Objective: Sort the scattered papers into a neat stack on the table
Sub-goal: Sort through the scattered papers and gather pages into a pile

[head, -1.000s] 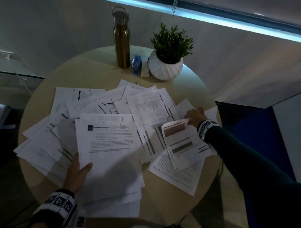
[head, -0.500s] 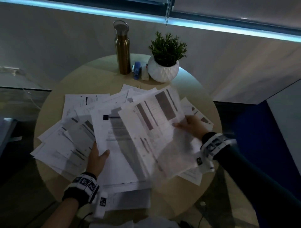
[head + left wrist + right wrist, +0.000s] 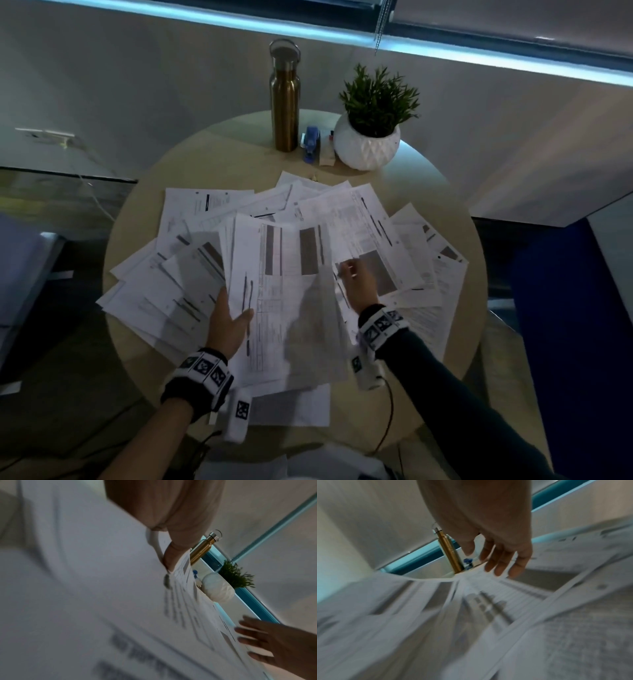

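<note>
Head view, round wooden table [image 3: 455,359]. The left hand [image 3: 227,322] grasps the near-left edge of a small gathered stack of printed sheets [image 3: 291,308], thumb on top; the right hand [image 3: 356,281], fingers straight and released, hovers just beside the stack's right edge. By this evidence the task is at an early stage: most scattered papers [image 3: 164,284] lie fanned across the table on both sides, uncollected. Compared with half a second earlier, the sheet the right hand carried now lies on the stack and that hand has let go. A bronze bottle [image 3: 285,102] and potted plant [image 3: 371,120] stand at the far rim.
</note>
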Demonstrator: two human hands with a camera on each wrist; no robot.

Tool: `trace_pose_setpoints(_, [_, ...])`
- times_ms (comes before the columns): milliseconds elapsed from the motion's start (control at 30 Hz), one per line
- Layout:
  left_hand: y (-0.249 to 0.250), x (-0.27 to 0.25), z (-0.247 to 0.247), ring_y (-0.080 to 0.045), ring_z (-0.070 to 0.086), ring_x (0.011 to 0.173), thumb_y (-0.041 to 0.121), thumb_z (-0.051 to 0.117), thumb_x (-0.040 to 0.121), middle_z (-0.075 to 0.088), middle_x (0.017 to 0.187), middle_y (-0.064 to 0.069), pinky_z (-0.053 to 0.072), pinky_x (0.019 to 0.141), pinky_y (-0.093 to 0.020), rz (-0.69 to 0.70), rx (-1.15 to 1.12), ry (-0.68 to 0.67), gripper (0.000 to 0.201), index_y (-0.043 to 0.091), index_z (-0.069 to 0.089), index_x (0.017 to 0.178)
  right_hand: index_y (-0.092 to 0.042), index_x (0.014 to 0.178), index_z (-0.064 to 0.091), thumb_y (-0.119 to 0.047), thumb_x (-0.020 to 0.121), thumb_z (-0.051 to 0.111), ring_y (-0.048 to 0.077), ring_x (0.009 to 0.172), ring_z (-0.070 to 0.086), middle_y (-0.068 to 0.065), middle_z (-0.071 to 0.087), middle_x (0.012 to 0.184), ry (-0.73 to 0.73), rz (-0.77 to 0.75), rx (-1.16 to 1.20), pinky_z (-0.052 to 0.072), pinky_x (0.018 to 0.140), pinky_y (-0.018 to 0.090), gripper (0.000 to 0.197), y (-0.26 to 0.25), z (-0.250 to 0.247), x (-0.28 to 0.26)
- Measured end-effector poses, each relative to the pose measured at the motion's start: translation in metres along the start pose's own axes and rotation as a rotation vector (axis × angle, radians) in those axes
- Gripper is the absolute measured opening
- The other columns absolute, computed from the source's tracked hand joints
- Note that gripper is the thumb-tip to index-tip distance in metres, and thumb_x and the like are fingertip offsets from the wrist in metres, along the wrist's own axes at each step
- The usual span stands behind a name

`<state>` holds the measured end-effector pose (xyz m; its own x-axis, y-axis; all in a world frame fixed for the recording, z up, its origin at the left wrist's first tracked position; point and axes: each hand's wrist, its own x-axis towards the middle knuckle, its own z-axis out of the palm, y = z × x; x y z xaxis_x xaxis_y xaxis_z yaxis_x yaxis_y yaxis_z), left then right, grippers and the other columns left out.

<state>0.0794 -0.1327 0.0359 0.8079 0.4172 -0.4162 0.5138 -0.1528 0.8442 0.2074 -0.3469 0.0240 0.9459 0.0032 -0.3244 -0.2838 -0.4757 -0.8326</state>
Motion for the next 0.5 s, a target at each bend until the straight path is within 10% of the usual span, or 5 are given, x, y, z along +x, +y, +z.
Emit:
trace_pose_setpoints(67, [-0.003,-0.001,-0.005,-0.011,0.031,0.131,0.005,0.054,0.09,0.027,0.147,0.003,0.023,0.1,-0.016,0.015,-0.011,0.037,0.069,0.01,0.016,0.147,-0.007,0.089,0.055,-0.026,0.082,0.062,0.02,0.075,0.05,0.011,0.052,0.083,0.151,0.018,-0.161,0.042,0.067,0.028,0.021,0.005,-0.026,0.031])
trace_pose_setpoints(200, [-0.017,-0.006,-0.018,-0.009,0.037,0.12,0.003,0.058,0.087,0.038,0.134,0.006,0.028,0.103,-0.026,0.0,-0.013,0.061,0.064,0.014,0.028,0.142,0.007,0.136,0.029,-0.028,0.072,0.078,0.036,0.131,0.036,0.024,0.034,0.141,0.221,0.299,-0.403,0.035,0.106,0.047,0.088,0.009,-0.072,0.084])
trace_pose_setpoints(500, [-0.049,-0.021,-0.045,-0.018,0.049,0.109,0.003,0.062,0.084,0.053,0.126,-0.005,0.04,0.099,-0.042,-0.139,-0.063,0.208,0.056,0.018,0.039,0.132,0.001,0.142,0.017,-0.043,0.049,0.09,0.036,0.139,0.024,0.019,0.024,0.151,-0.014,0.348,-0.62,0.029,0.111,0.052,0.126,0.005,-0.063,0.127])
